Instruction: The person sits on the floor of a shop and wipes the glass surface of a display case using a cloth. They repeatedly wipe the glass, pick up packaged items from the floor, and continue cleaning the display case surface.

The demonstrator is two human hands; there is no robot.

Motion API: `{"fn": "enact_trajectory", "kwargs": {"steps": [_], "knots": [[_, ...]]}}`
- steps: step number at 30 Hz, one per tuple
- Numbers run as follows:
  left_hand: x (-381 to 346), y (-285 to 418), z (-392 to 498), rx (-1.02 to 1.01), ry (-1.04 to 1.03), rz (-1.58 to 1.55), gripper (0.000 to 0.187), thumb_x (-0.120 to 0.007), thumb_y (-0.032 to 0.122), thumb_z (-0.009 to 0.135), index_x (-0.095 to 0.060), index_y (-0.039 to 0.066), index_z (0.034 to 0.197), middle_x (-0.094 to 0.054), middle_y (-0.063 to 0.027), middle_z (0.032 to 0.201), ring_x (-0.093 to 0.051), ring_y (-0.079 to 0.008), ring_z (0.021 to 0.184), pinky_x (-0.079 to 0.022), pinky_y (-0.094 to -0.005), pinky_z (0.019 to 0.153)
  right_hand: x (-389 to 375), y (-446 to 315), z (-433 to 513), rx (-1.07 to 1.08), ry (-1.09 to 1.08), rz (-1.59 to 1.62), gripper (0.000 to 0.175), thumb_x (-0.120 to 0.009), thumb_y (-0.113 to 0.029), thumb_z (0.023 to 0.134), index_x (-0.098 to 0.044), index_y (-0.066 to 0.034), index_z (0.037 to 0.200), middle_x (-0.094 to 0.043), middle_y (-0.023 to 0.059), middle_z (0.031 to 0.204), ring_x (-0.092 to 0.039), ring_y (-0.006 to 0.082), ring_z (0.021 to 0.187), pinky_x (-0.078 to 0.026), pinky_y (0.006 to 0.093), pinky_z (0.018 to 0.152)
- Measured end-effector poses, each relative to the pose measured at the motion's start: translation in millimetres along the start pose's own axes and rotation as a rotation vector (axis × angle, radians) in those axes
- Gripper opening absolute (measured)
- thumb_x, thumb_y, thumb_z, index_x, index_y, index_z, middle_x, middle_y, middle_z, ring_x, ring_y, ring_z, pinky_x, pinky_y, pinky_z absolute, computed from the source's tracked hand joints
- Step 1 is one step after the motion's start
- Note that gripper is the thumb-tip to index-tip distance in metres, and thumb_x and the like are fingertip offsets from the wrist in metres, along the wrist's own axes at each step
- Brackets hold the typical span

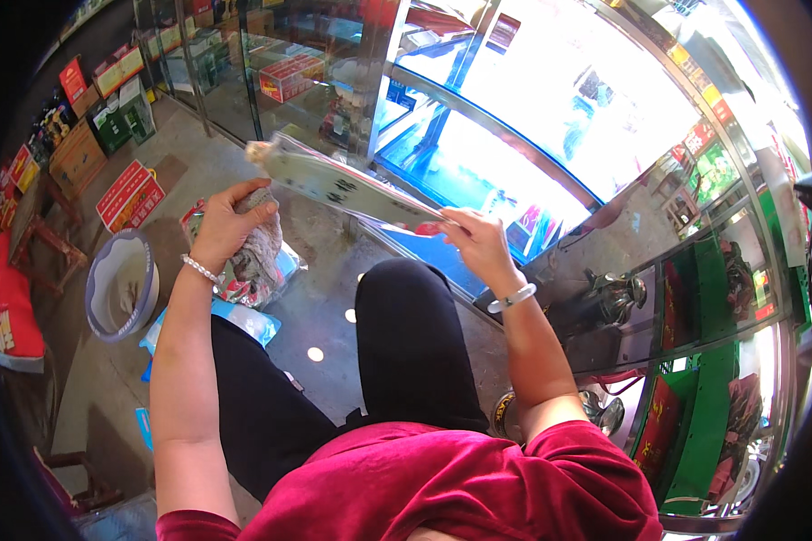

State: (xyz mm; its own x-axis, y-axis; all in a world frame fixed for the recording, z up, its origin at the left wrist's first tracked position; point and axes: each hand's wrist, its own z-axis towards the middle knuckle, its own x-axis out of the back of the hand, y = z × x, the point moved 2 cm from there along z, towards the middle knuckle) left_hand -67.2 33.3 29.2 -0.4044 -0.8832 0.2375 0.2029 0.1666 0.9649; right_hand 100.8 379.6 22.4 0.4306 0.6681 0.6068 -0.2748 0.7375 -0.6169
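Observation:
My right hand (477,243) pinches one end of a long, thin clear plastic package (342,186) that bears dark writing and a red patch. The package slants up to the left, its far end beyond my left hand. My left hand (233,220) is closed around a crumpled grey cloth (257,250), which hangs below the fingers. A narrow gap shows between the cloth and the package. What lies inside the package cannot be told. Beneath the cloth, plastic packets (287,270) and a blue-and-white pack (243,321) lie on the floor.
A white basin with a purple rim (125,284) stands at the left, near a red carton (130,196) and wooden stools (47,237). A glass display cabinet with metal frames (494,142) rises in front and curves round to the right. Cardboard boxes (78,159) stand at the back left.

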Motion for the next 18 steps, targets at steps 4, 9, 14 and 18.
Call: {"fn": "enact_trajectory", "kwargs": {"steps": [4,9,14,18], "knots": [[-1,0,-1,-0.012,0.057,-0.039,0.041,-0.080,0.010,0.081,-0.067,0.000,0.118,-0.068,-0.0049,0.097,-0.061,-0.0100,0.083,-0.052,-0.0257,0.075,12,37,-45,-0.019,-0.108,-0.226,0.012,-0.063,-0.009,0.089,-0.071,-0.0036,0.096,-0.069,0.0178,0.084,-0.068,0.0298,0.072,-0.052,0.0358,0.062],[-3,0,-5,0.011,0.026,-0.057,0.040,-0.079,0.010,0.082,-0.067,0.000,0.119,-0.068,-0.0049,0.097,-0.062,-0.0101,0.083,-0.052,-0.0252,0.076,-19,98,-131,-0.504,-0.146,-0.056,0.014,-0.067,-0.008,0.086,-0.070,-0.0026,0.098,-0.069,0.0150,0.073,-0.066,0.0227,0.057,-0.052,0.0345,0.055],[-5,6,-8,-0.006,0.030,0.014,0.041,-0.079,0.011,0.082,-0.066,0.000,0.120,-0.068,-0.0042,0.098,-0.061,-0.0098,0.084,-0.051,-0.0248,0.076,-53,139,-184,-1.008,0.243,0.649,0.009,-0.066,-0.002,0.089,-0.068,0.0027,0.096,-0.070,0.0073,0.075,-0.062,0.0119,0.051,-0.051,0.0259,0.042],[-15,10,-7,0.008,-0.010,0.043,0.043,-0.079,0.012,0.082,-0.065,0.001,0.122,-0.068,-0.0041,0.099,-0.060,-0.0094,0.085,-0.051,-0.0248,0.077,-66,166,-179,-1.145,0.563,0.738,0.013,-0.063,-0.005,0.093,-0.067,0.0012,0.103,-0.071,0.0081,0.083,-0.064,0.0131,0.053,-0.055,0.0281,0.046]]}}
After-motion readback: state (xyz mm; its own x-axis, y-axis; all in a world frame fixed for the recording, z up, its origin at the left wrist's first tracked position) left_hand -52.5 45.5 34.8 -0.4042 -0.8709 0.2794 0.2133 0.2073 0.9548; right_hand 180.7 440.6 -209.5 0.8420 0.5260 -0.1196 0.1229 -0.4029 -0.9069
